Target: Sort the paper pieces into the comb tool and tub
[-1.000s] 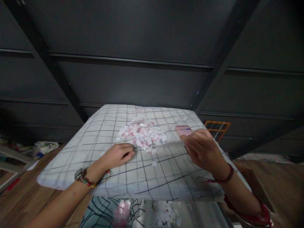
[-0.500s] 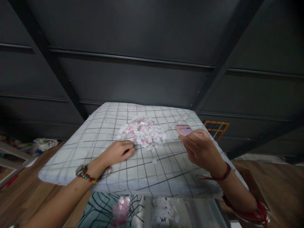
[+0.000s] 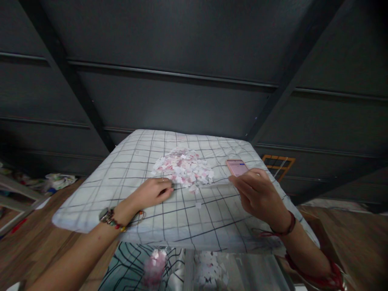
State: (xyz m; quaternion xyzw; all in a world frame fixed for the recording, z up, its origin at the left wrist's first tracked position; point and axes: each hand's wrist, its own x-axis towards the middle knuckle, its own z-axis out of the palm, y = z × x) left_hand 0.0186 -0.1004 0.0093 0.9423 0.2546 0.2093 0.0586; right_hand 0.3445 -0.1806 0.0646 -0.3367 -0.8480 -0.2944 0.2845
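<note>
Print on the small paper scraps [image 3: 183, 169] is too small to read. The right hand [image 3: 257, 193] covers the near corner of the pink phone [image 3: 237, 167].

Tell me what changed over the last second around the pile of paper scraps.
Very little. Both hands crept slightly away from the person: left hand and right hand keep pinching the ends of a thin strip at the pile's near edge. The pile, the phone, the stray scrap and the pillow stayed put.
</note>
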